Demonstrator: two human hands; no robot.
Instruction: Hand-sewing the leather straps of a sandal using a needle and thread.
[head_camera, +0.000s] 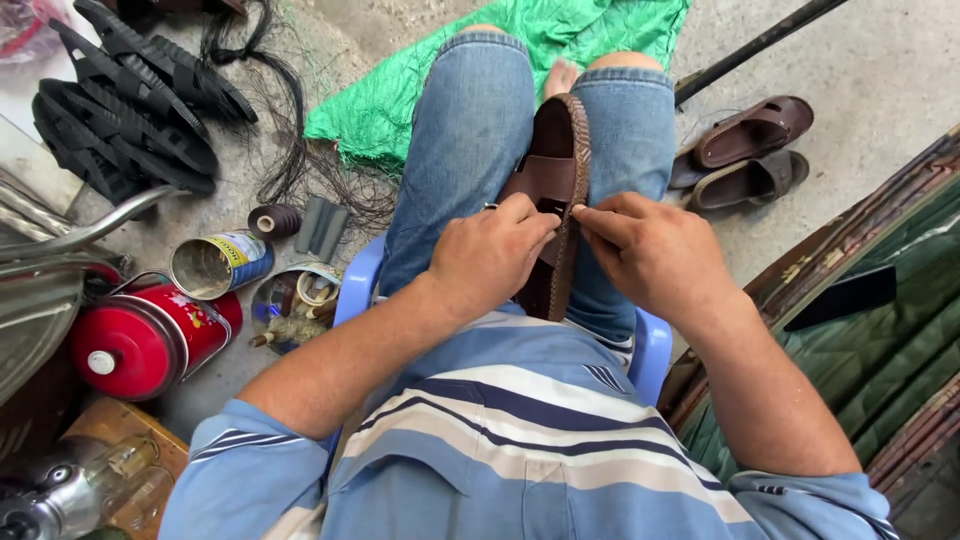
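Note:
A brown leather sandal (556, 170) with a stitched rim stands on edge between my knees, sole side turned right. My left hand (489, 255) grips its strap and near edge, with a small metal tool or needle showing by the thumb. My right hand (652, 252) pinches at the same edge with thumb and forefinger, fingertips almost touching the left hand's. What it pinches is too small to make out. I sit on a blue plastic chair (652, 352), in jeans and a striped shirt.
Two finished brown sandals (748, 152) lie on the concrete at right. Black soles (125, 100) are piled at upper left beside loose black thread (285, 140). An open tin can (218, 264), a thread spool (274, 219), a red canister (145, 338) and green netting (420, 90) surround me.

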